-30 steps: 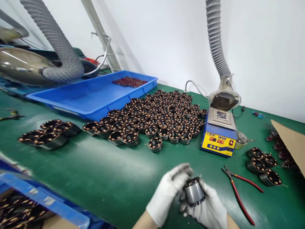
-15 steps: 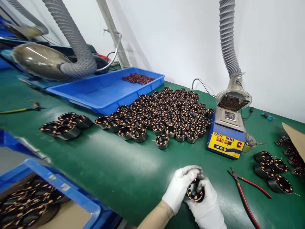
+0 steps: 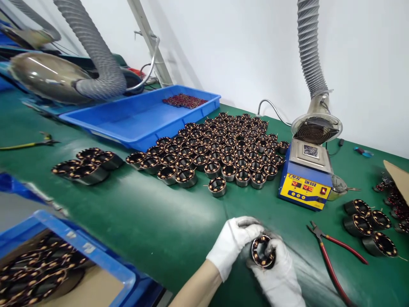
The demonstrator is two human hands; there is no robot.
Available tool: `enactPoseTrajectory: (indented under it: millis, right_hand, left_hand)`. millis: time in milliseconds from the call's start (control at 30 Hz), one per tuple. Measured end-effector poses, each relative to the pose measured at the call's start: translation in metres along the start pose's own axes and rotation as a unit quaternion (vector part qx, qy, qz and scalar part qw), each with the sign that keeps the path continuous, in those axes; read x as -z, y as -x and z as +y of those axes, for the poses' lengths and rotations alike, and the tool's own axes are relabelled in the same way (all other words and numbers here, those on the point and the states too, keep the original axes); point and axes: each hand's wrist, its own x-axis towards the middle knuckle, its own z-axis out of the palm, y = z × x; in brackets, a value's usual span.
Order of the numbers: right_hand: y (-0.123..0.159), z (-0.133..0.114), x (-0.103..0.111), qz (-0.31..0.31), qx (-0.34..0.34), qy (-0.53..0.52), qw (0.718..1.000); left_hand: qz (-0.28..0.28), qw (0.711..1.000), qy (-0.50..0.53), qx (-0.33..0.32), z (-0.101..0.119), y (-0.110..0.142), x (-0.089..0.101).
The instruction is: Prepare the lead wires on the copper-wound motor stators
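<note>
Broadly, a long green bench (image 3: pixel 179 213) is carrying most of what is showing, with a shallow blue plastic tray (image 3: pixel 128 140) lying toward the back. Beside the tray, a broad group of black-and-copper metal rings (image 3: pixel 212 168) is standing upright, openings facing up, probably so that their copper-dotted rims are staying visible and unpressed. At the lower left, a deeper blue plastic bin (image 3: pixel 79 243) is holding more such rings over brown card. A boxy blue-and-yellow heating unit (image 3: pixel 303 192) is sitting to the right of the group under a grey ribbed extraction hose (image 3: pixel 313 51), presumably placed there so fumes are being drawn off. Red-handled metal pliers (image 3: pixel 319 234) are lying open to the right of the hands, likely for easy reach.

Nearer the person, the white-gloved right hand (image 3: pixel 281 270) is gripping one dark metal ring (image 3: pixel 263 261) just above the bench, its thumb bending over the rim and its palm supporting from below, seemingly to keep the dotted face turned up. The white-gloved left hand (image 3: pixel 234 243) is reaching its curled fingers to the ring's far edge, perhaps steadying it; whether that grip is closing on it, I cannot tell.
</note>
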Motion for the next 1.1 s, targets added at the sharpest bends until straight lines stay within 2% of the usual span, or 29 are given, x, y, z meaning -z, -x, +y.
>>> enactPoseTrajectory:
  millis: [100,267,333,433,500,567,667,767,833,933,967,1100]
  right_hand:
    - [-0.002,-0.003,0.002,-0.011,-0.008,-0.02,1.0]
    - [-0.005,-0.007,0.005,-0.002,0.001,-0.037,0.999]
    - [-0.005,-0.007,0.004,-0.007,-0.007,-0.036,0.999]
    - [-0.003,-0.006,0.004,-0.012,-0.021,-0.018,1.0]
    - [-0.002,-0.005,0.004,-0.019,-0.031,-0.014,0.999]
    - [-0.002,-0.005,0.005,-0.023,-0.032,-0.019,0.999]
    - [-0.002,-0.006,0.005,-0.017,-0.012,-0.017,1.0]
    - [-0.003,-0.007,0.006,-0.011,-0.008,-0.001,1.0]
    - [-0.004,-0.008,0.007,-0.007,-0.009,0.002,1.0]
    - [-0.005,-0.01,0.009,-0.009,0.0,-0.006,1.0]
    - [-0.006,-0.01,0.009,-0.012,0.002,-0.01,1.0]
    - [-0.004,-0.007,0.008,-0.013,-0.005,-0.001,1.0]
  left_hand:
    - [0.015,1.0,0.016,0.0,-0.007,-0.003,-0.004]
    - [0.047,0.999,-0.017,-0.008,-0.007,0.001,-0.003]
    - [0.038,0.999,-0.032,-0.019,-0.004,0.003,0.0]
    - [-0.009,0.998,-0.055,-0.037,0.002,0.002,0.001]
    - [-0.041,0.998,-0.047,-0.013,0.004,0.001,-0.001]
    - [-0.046,0.999,-0.002,0.009,0.004,-0.001,-0.005]
    - [-0.003,0.996,0.089,-0.009,0.0,-0.003,-0.003]
    - [0.056,0.984,0.163,-0.053,0.001,-0.005,0.008]
    - [0.041,0.988,0.139,-0.061,0.003,-0.005,0.016]
    - [-0.05,0.997,0.047,-0.027,0.004,-0.003,0.019]
    - [-0.063,0.997,0.03,-0.019,0.003,-0.003,0.016]
    - [-0.025,0.999,-0.015,-0.02,-0.001,-0.002,0.007]
